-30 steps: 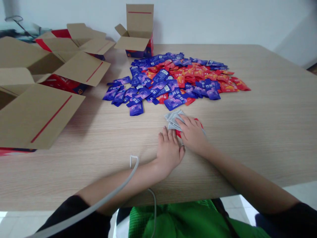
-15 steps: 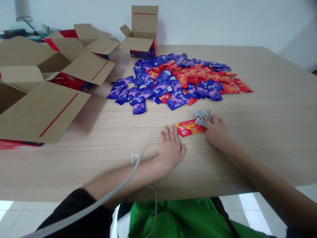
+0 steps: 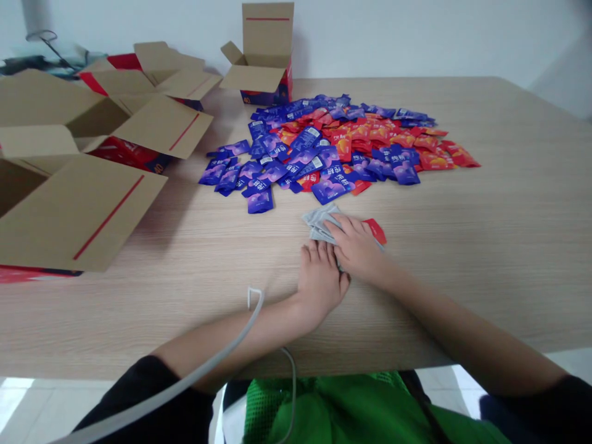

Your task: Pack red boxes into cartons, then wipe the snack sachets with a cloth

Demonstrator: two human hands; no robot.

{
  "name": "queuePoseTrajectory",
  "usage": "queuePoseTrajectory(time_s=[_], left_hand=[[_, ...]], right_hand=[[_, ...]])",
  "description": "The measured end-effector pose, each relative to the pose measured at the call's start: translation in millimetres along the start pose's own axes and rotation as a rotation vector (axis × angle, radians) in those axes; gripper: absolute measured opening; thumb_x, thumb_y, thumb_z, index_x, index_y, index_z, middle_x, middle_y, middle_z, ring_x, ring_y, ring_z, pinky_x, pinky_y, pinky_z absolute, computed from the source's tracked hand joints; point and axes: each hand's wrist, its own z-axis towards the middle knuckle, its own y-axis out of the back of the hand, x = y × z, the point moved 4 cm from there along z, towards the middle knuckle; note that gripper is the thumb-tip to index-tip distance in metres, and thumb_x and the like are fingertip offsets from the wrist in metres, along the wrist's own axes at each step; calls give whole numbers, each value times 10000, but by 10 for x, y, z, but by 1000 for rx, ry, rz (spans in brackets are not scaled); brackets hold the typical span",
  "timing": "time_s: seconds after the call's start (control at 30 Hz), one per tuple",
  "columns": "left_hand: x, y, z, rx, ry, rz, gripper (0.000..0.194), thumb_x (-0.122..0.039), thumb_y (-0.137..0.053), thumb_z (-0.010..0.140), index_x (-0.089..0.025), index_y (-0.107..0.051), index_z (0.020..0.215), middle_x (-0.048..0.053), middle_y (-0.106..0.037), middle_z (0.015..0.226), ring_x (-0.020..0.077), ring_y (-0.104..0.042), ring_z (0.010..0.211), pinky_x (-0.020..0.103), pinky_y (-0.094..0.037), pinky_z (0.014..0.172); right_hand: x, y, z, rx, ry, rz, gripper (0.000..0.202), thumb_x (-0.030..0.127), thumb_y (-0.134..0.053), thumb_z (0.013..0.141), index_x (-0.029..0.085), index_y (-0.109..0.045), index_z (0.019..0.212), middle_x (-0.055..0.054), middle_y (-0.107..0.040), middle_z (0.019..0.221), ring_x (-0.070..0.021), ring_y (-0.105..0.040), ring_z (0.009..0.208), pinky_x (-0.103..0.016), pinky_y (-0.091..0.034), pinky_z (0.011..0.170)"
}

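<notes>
In the head view, the left hand (image 3: 320,285) is lying palm down on the table (image 3: 467,246), mostly open with its fingers close together, its fingertips reaching the near edge of the grey cloth (image 3: 317,222). The right hand (image 3: 359,248) is resting over the cloth, fingers reaching forward; whether they are gripping it, one cannot tell. The red packet (image 3: 377,230) is lying partly hidden beneath the right hand, its visible end showing just beyond. The pile (image 3: 345,139) is spreading farther away.

Crumpled grey cloth (image 3: 319,222) over a seemingly flat red packet (image 3: 377,231).
</notes>
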Motion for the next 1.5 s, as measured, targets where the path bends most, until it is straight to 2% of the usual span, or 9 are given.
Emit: queuePoseTrajectory(time_s=[0.33,0.6,0.73,0.8,0.9,1.1,1.2,1.33,1.5], left_hand=[[-6,-13,4,13,33,-2,774,-464,-408,1014,46,-260,1576,244,-206,1655,461,-275,1503,569,-335,1171],[4,-7,3,25,34,1,769,-463,-399,1015,39,-253,1579,226,-199,1661,456,-267,1507,560,-338,1174],[5,-9,-4,13,28,1,781,-478,-395,1015,50,-260,1574,241,-205,1655,459,-277,1502,558,-341,1168],[4,-15,-3,5,23,4,782,-478,-397,1015,54,-261,1573,248,-205,1653,463,-278,1500,561,-344,1161],[4,-19,0,-1,22,10,763,-457,-388,1018,54,-265,1572,248,-212,1656,471,-277,1496,567,-348,1148],[9,16,6,-24,11,-2,671,-423,-414,1003,42,-455,1485,279,-505,1498,439,-443,1388,545,-366,1112],[7,13,6,-22,12,-5,674,-429,-416,1004,27,-442,1500,267,-496,1512,430,-421,1409,544,-359,1118],[-1,-13,5,-14,22,4,746,-469,-395,1014,41,-335,1555,257,-353,1612,449,-294,1493,548,-333,1149],[-2,-24,6,1,36,7,770,-469,-405,1013,31,-264,1581,237,-233,1657,445,-279,1505,547,-333,1163]], right_hand=[[-425,60,-246,-42,-204,-135,537,195,-450,924,118,-530,1449,-185,-488,1488,-359,-470,1262,-503,-424,994],[-840,79,-395,20,-265,-244,537,135,-373,932,47,-529,1438,-273,-518,1400,-371,-532,1154,-502,-476,927],[-1056,235,-299,91,-216,-171,526,112,-392,891,65,-568,1385,-256,-576,1336,-357,-565,1158,-515,-480,956],[-993,345,-194,63,-164,-93,527,112,-401,879,101,-574,1376,-218,-591,1330,-332,-565,1185,-491,-472,994],[-640,407,-22,-29,-71,21,569,104,-410,867,106,-533,1422,-201,-551,1408,-323,-511,1278,-475,-444,1045],[10,47,93,-14,33,50,518,225,-416,960,176,-530,1463,-139,-476,1538,-308,-466,1307,-460,-377,1059],[-20,-14,27,-10,20,4,530,231,-420,958,170,-516,1476,-132,-470,1546,-305,-446,1320,-452,-359,1057],[-229,46,-92,-39,-78,-57,563,184,-411,928,153,-496,1483,-145,-471,1539,-317,-435,1330,-472,-361,1053],[-506,71,-300,-55,-226,-108,573,191,-409,922,118,-482,1485,-194,-457,1521,-358,-465,1272,-510,-411,999]])
